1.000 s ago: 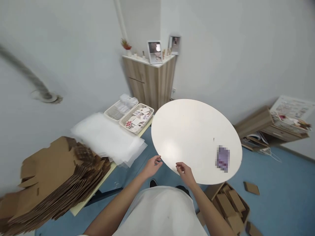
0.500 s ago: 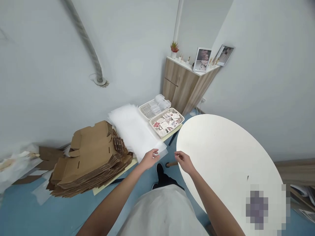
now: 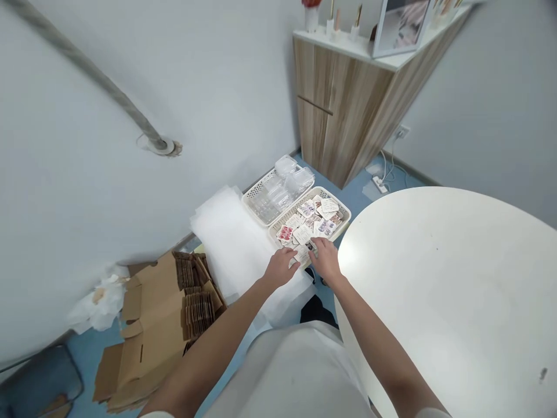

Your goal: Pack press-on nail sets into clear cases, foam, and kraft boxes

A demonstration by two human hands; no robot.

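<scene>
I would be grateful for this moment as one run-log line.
left hand: card basket's near side; right hand: at cards; grip: unclear; neighbouring basket: clear plastic items

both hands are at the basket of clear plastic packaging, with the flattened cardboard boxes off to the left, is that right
Not quite: the left hand and right hand are at the basket of printed cards, as the head view shows. The flattened cardboard boxes are off to the left.

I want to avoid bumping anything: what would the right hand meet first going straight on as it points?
Probably the printed cards in the pale basket, just ahead of the right hand; any contact is unclear.
</scene>
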